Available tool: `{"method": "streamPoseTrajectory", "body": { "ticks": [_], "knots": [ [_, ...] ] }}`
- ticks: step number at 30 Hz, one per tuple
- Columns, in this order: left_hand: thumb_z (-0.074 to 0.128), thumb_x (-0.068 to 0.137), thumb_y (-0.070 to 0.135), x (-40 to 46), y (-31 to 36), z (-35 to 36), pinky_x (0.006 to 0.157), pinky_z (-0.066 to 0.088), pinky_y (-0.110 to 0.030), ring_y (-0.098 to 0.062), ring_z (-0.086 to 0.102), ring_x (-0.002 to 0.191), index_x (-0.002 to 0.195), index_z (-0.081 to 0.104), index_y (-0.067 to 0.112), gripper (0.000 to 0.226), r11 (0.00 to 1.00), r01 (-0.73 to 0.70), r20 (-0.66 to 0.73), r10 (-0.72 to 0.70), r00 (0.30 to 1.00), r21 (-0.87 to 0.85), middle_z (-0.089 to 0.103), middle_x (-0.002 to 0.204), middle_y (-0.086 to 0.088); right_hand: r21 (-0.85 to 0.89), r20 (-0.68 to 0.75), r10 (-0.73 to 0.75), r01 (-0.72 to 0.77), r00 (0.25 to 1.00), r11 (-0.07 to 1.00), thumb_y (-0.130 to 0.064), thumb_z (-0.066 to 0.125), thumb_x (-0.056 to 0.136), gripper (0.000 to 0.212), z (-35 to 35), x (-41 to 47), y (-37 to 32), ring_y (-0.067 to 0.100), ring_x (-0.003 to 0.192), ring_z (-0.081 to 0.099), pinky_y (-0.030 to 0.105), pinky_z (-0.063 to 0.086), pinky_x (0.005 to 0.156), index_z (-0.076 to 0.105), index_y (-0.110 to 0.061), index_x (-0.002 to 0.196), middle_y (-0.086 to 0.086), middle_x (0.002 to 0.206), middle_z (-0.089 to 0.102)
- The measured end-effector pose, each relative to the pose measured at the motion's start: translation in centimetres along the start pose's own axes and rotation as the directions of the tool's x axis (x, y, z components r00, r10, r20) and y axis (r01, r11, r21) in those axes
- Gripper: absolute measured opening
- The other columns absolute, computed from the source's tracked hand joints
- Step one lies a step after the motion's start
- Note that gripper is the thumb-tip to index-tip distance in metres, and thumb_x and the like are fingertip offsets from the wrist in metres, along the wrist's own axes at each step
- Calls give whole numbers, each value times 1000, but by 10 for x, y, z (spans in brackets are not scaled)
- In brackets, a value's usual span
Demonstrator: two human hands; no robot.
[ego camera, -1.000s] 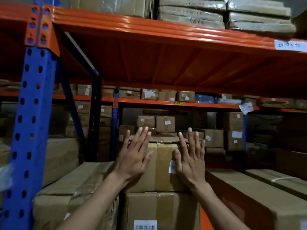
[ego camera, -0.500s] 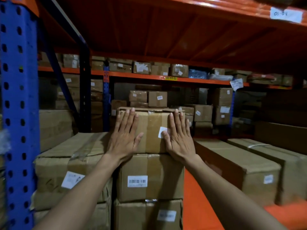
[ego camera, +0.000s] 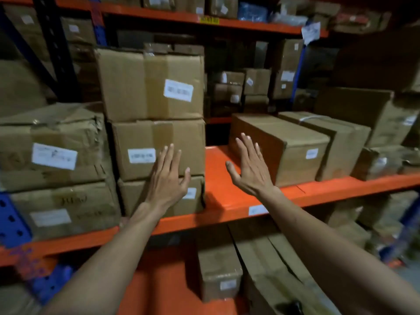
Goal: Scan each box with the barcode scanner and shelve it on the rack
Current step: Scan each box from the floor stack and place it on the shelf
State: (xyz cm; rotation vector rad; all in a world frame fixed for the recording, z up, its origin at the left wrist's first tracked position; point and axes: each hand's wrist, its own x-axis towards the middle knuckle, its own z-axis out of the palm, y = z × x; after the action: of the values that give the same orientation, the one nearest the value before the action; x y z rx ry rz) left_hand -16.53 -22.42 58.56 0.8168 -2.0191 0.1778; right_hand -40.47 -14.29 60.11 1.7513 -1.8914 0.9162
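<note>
While our left hand (ego camera: 167, 178) lies flat, fingers straight, against the stacked boxes (ego camera: 156, 146) near the shelf (ego camera: 227, 201) front edge, apparently squaring them, our right hand (ego camera: 250, 164) hovers spread and empty over the bare gap.

No text legible. White labels on boxes (ego camera: 150, 85) blurred; barcode smudge on top box label (ego camera: 178, 90); yellow tag (ego camera: 209, 20) on upper shelf beam unreadable.
</note>
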Motion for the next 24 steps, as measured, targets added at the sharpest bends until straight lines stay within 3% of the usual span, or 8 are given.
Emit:
{"method": "streamPoseTrajectory", "body": {
  "ticks": [3, 5, 9, 13, 17, 21, 24],
  "knots": [
    [50, 88, 36, -56, 53, 45, 104, 45, -47, -42, 58, 120, 125, 59, -10, 60, 987, 123, 138, -108, 985, -103, 60, 127, -27, 43, 106, 102, -107, 989, 993, -40, 60, 101, 72, -10, -63, 51, 29, 156, 27, 40, 16, 128, 37, -3, 157, 16, 165, 35],
    [55, 86, 38, -93, 93, 79, 98, 47, -43, -39, 60, 110, 120, 61, -6, 57, 967, 219, 228, -186, 956, -132, 63, 116, -21, 76, 196, 181, -199, 964, 977, -43, 61, 100, 69, -18, -106, 89, 30, 148, 39, 40, 29, 121, 43, -6, 154, 14, 159, 44],
    [64, 81, 45, -168, 174, 152, 102, 43, -39, -33, 54, 117, 124, 60, 1, 62, 904, 413, 444, -328, 834, -107, 60, 122, -15, 13, 407, 298, -332, 863, 943, -53, 57, 98, 63, -29, -193, 175, 35, 126, 58, 43, 48, 100, 50, -16, 148, 9, 145, 55],
    [64, 81, 49, -239, 233, 203, 104, 42, -38, -34, 53, 118, 123, 61, 5, 61, 852, 523, 664, -383, 642, -14, 61, 122, -16, -57, 551, 381, -422, 743, 905, -56, 57, 96, 67, -33, -279, 237, 36, 127, 57, 42, 47, 100, 50, -15, 149, 13, 144, 57],
    [63, 85, 46, -308, 273, 249, 107, 38, -37, -33, 52, 124, 133, 56, 6, 63, 827, 562, 805, -344, 483, 16, 59, 130, -15, -127, 674, 449, -507, 587, 852, -62, 56, 95, 70, -15, -355, 281, 35, 123, 59, 41, 49, 97, 49, -17, 148, 14, 144, 57],
    [61, 90, 45, -376, 291, 308, 108, 37, -34, -31, 46, 130, 139, 50, 9, 62, 816, 577, 879, -302, 370, 38, 53, 139, -13, -163, 727, 495, -580, 476, 798, -63, 57, 93, 69, 36, -419, 304, 38, 125, 58, 43, 49, 97, 48, -20, 147, 11, 146, 52],
    [59, 90, 50, -422, 298, 362, 108, 37, -33, -28, 45, 129, 141, 46, 12, 64, 817, 577, 903, -249, 351, 0, 51, 141, -10, -166, 722, 534, -638, 441, 752, -61, 60, 92, 68, 90, -455, 318, 39, 126, 57, 44, 48, 98, 47, -22, 147, 15, 145, 53]
  ]
}}
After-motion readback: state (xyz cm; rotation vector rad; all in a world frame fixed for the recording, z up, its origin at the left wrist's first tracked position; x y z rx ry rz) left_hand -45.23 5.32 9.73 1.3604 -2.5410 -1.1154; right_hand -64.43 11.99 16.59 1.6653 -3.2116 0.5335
